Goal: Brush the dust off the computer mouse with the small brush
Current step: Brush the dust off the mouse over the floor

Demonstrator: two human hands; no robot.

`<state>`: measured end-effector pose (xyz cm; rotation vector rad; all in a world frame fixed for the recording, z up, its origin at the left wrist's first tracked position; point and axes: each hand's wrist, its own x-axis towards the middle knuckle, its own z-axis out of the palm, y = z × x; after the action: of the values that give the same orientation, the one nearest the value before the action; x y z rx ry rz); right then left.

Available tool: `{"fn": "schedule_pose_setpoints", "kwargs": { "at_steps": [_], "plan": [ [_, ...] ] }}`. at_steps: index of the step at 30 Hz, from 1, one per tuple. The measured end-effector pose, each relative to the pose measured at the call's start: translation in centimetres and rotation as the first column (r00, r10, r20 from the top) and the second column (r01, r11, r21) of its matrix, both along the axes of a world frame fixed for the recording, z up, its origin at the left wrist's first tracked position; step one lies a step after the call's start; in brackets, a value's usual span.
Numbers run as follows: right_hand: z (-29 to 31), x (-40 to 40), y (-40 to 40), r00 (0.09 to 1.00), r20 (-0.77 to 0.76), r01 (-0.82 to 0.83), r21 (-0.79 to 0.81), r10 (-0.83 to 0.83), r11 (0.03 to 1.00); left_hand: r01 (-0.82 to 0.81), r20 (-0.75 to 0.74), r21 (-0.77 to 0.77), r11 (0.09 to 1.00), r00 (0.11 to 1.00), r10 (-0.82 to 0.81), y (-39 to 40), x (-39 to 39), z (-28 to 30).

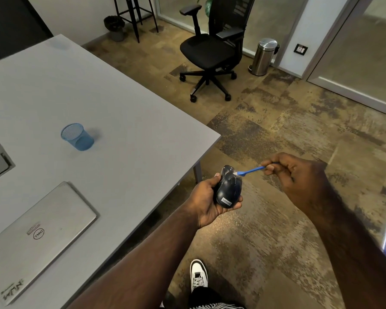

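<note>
My left hand (206, 201) holds a black computer mouse (228, 188) with a small white label, out over the carpet just past the table's corner. White dust streaks show on the mouse's upper part. My right hand (292, 172) pinches the handle of a small blue brush (251, 170). The brush's white bristle tip touches the right upper side of the mouse.
A grey table (120, 121) lies to the left, with a blue mesh cup (77, 137) and a closed silver laptop (36, 239) on it. A black office chair (212, 47) and a steel pedal bin (264, 56) stand farther off on the carpet. My white shoe (198, 275) is below.
</note>
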<state>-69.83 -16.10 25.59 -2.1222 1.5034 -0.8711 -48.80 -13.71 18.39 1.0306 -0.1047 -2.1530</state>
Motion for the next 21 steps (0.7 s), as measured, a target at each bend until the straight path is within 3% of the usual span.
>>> {"fn": "schedule_pose_setpoints", "kwargs": {
  "at_steps": [7,13,21],
  "plan": [
    [-0.3,-0.2,0.6,0.985,0.172,-0.002,0.083,-0.012,0.997,-0.001,0.015,-0.008,1.000,1.000,0.001,0.0,0.0,0.1],
    [-2.3,-0.6,0.2,0.947,0.145,0.275,0.097,-0.287,0.956,0.002,-0.013,-0.030,1.000,1.000,-0.002,-0.1,0.0,0.2],
    [-1.3,-0.6,1.6,0.984,0.162,0.065,0.089,-0.079,0.994,-0.016,-0.007,-0.046,0.999,1.000,0.015,-0.4,0.7,0.1]
  ]
}}
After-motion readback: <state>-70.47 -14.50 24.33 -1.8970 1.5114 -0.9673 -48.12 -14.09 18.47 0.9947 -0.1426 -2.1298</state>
